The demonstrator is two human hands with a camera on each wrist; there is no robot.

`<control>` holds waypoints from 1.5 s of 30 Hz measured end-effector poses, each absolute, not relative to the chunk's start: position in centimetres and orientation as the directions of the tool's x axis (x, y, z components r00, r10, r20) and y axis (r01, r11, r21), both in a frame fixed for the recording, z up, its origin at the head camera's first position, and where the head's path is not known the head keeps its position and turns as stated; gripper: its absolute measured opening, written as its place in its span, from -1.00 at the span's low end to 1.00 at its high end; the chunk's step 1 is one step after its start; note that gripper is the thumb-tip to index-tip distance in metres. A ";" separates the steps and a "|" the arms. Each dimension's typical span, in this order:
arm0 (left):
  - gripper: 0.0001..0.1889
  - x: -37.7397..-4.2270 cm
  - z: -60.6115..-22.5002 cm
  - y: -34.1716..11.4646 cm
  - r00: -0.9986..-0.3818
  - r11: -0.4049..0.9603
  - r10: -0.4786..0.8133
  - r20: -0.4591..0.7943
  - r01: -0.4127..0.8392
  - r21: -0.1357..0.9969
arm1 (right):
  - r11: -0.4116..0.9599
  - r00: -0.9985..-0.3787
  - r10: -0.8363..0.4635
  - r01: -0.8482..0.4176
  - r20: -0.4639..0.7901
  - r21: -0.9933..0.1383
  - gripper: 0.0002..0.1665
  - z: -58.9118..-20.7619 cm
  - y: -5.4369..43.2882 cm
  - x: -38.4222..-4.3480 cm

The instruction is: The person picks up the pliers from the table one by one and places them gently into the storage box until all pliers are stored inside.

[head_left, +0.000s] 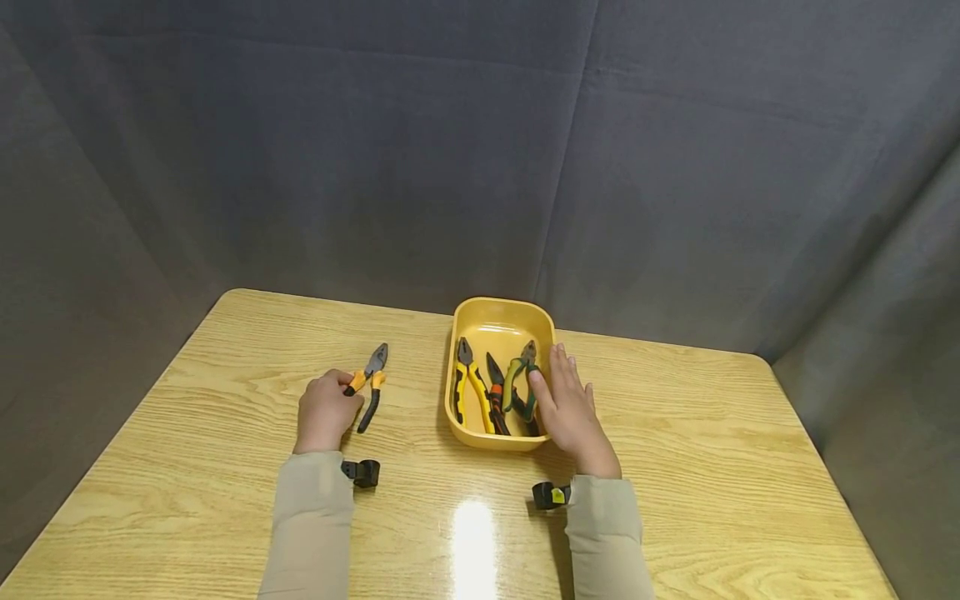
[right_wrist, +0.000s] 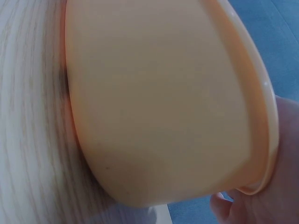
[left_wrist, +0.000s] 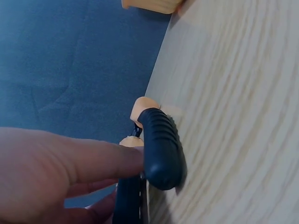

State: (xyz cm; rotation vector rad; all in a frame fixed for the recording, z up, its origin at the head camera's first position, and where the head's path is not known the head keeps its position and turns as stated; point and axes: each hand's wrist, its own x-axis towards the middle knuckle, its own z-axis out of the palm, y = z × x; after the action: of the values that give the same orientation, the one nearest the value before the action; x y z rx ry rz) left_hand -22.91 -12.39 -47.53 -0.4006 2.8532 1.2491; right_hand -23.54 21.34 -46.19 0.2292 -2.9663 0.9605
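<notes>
My left hand (head_left: 326, 412) is at the left part of the table, pinching one handle of the combination pliers (head_left: 372, 375). Their grips are orange and black, the grey nose points away from me, and the handles are spread. Close up in the left wrist view, a finger lies against the black grip (left_wrist: 161, 149), low over the wood. My right hand (head_left: 573, 412) rests along the right rim of a yellow plastic bin (head_left: 501, 442), fingers straight and thumb over the edge. Inside lie yellow-black pliers (head_left: 472, 379), red-black pliers (head_left: 496, 392) and green-handled pliers (head_left: 513, 379).
The bin stands near the back edge of the wood-grain table (head_left: 712, 467). A dark grey curtain (head_left: 375, 167) hangs behind and beside the table. Small black wrist cameras, such as the one (head_left: 365, 473) on the left, are strapped at both cuffs.
</notes>
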 end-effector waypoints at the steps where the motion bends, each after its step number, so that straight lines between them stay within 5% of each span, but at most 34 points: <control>1: -0.60 -22.9 -47.5 -12.4 -0.969 0.654 -0.229 -0.096 -0.227 0.722 | 0.801 -0.989 -0.134 -0.144 0.059 -0.582 -0.19 -46.2 21.3 -23.5; 26: -0.62 -23.1 -47.8 -12.6 -0.975 0.672 -0.196 -0.106 -0.213 0.709 | 0.803 -0.989 -0.135 -0.143 0.058 -0.578 -0.07 -46.3 21.4 -23.5; 45: -0.74 -23.3 -47.8 -12.8 -0.966 0.525 -0.157 -0.207 -0.259 0.811 | 0.798 -0.990 -0.133 -0.140 0.055 -0.587 -0.06 -46.2 21.3 -23.5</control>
State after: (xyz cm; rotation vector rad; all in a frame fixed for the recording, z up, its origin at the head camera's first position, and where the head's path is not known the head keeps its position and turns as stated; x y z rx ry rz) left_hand -23.34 -12.78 -47.81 -0.3623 2.6470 1.4355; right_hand -23.49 21.29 -46.15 0.2257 -2.9684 0.9699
